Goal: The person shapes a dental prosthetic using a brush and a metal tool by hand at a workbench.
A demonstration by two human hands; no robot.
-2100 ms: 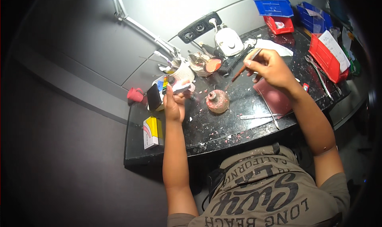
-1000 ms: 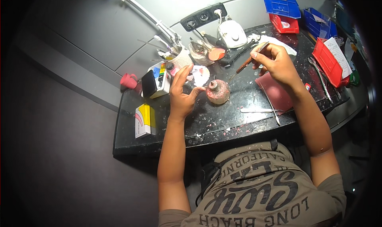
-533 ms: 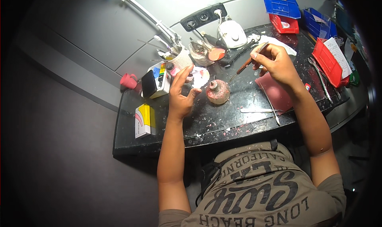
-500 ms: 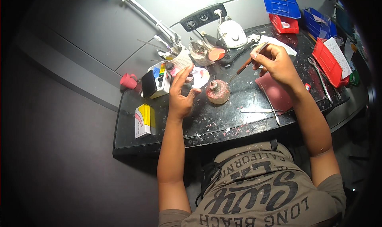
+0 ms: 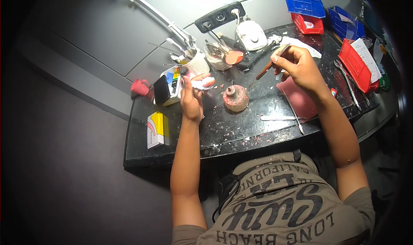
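My left hand is closed around a dental model with pink wax and a row of teeth on it, left of the burner. My right hand pinches a wax knife by its brown handle. Its thin metal end points down-left, close beside the top of the round glass spirit burner. I cannot make out a flame on the burner. Below my right hand lies a pink wax sheet, with a slim metal instrument across its edge and a white-handled spatula beside it.
A yellow-and-white box stands at the left edge of the black bench. Behind it are a white container with a black phone-like slab, a tool cup and a white device. Red bins line the right.
My left hand has drawn back and turned, and the dental model has moved left with it, its teeth now showing. My right hand and the wax knife have hardly moved.
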